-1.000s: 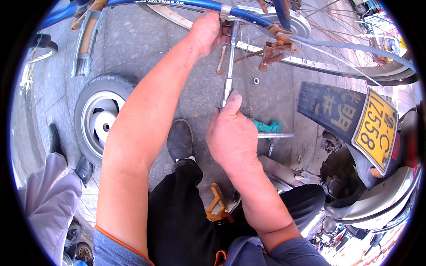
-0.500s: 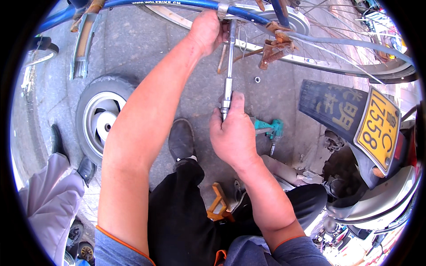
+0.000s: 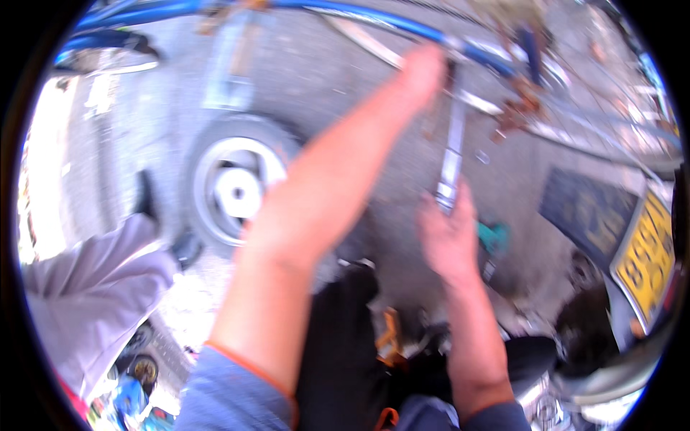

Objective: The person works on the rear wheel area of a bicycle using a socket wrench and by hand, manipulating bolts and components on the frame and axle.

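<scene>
Wrench, a long silver bar, stands upper centre under the blue bike frame; your right hand wraps its lower end, your left hand seems pressed near its head, grip too blurred to tell. Judging by this, pull steadily, keeping the head square

A yellow plate and dark blue plate sit at right.

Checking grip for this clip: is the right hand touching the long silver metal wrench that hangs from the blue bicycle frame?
Touching. The head view, though blurred, shows the right hand wrapped around the lower end of the long silver metal wrench, with no gap visible.
</scene>
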`<state>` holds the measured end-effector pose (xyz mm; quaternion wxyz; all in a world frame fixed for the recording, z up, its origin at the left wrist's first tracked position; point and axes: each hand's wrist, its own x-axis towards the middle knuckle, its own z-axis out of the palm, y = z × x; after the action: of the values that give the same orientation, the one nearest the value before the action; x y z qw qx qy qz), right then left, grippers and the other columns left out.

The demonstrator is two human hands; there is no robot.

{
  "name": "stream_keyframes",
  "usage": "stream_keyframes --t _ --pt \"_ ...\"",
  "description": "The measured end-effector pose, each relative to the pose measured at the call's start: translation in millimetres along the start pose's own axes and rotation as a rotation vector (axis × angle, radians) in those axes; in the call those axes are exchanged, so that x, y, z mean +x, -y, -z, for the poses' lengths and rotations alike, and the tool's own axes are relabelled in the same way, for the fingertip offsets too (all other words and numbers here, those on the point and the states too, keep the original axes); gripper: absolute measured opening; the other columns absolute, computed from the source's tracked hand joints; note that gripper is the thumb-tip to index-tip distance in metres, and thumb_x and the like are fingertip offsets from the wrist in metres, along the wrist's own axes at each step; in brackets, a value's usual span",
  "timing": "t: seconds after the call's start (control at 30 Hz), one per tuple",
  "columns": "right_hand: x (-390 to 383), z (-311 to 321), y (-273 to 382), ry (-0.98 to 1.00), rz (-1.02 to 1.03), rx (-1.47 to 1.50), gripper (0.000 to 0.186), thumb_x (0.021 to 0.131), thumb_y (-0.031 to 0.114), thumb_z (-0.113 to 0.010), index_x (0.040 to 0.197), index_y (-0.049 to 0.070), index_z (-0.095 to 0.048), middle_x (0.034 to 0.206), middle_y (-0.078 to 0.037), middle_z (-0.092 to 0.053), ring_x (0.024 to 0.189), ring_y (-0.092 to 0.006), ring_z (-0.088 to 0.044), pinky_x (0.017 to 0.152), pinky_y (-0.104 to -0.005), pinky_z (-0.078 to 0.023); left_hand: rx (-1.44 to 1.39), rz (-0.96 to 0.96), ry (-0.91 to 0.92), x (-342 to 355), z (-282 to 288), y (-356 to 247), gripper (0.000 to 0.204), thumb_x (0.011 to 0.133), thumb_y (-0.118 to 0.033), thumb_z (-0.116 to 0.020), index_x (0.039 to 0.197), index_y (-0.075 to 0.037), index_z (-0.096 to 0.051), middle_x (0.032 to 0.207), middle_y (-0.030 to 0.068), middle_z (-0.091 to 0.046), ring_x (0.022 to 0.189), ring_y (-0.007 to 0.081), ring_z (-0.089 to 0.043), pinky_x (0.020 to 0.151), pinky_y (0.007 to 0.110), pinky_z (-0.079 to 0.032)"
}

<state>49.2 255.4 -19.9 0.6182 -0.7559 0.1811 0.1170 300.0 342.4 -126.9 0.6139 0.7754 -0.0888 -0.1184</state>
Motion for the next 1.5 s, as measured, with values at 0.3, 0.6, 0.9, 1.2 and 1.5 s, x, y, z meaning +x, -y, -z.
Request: stream_keyframes --t 0.3,0.6,0.9,1.2,1.5 --pt "-5.9 -11.2 -1.7 0.046 -0.028 0.258 0.013 0.109 0.017 -0.059 0.111 0.009 -0.049 0.067 0.006 -0.048 0.05 -0.003 -0.042 0.043 -0.0214 -0.033 -1.034 0.313 -0.086 -9.9 -16.1 -7.3 0.031 0.102 -0.038 -0.048 0.105 -0.015 -0.068 0.098 0.0026 -0.069 0.083 0.0174 -0.065 0.065 0.04 -0.053" --pt "1.9 -0.3 -2.8 -0.017 -0.025 0.317 0.012 0.107 0.014 -0.062 0.111 0.007 -0.052 0.073 0.006 -0.049 0.057 -0.0019 -0.043 0.048 -0.0213 -0.035 -1.352 0.243 0.16 -37.4 -16.4 -32.3 0.038 0.096 -0.048 -0.051 0.108 -0.014 -0.065 0.098 0.0065 -0.067 0.092 0.0242 -0.065 0.081 0.043 -0.053" --pt "13.1 -1.4 -13.9 0.05 0.066 0.105 0.014 0.106 0.008 -0.061 0.107 0.008 -0.047 0.073 0.002 -0.049 0.057 -0.0053 -0.047 0.049 -0.024 -0.039 -1.169 0.179 -0.045 -40.3 -14.2 -53.7 0.05 0.102 -0.044 -0.034 0.123 -0.008 -0.061 0.108 0.0109 -0.07 0.097 0.026 -0.066 0.084 0.044 -0.052" --pt "7.8 2.5 1.9 0.133 -0.079 0.356 0.015 0.104 0.002 -0.061 0.102 0.008 -0.047 0.077 0.003 -0.048 0.064 -0.0041 -0.046 0.056 -0.0242 -0.041 -1.155 0.176 -0.13 -37.4 -22.7 -61.2 0.058 0.1 -0.054 -0.032 0.114 -0.009 -0.066 0.095 0.0081 -0.071 0.084 0.0232 -0.068 0.072 0.037 -0.05" --pt "8.4 9.3 -2.7 0.274 -0.118 0.629 0.015 0.106 0.004 -0.057 0.106 0.01 -0.044 0.074 0.003 -0.046 0.055 -0.0046 -0.043 0.045 -0.023 -0.033 -1.151 0.16 -0.11 -39.2 -23.6 -58.5 0.057 0.097 -0.05 -0.034 0.115 -0.005 -0.063 0.096 0.0124 -0.069 0.086 0.0248 -0.066 0.073 0.038 -0.053"
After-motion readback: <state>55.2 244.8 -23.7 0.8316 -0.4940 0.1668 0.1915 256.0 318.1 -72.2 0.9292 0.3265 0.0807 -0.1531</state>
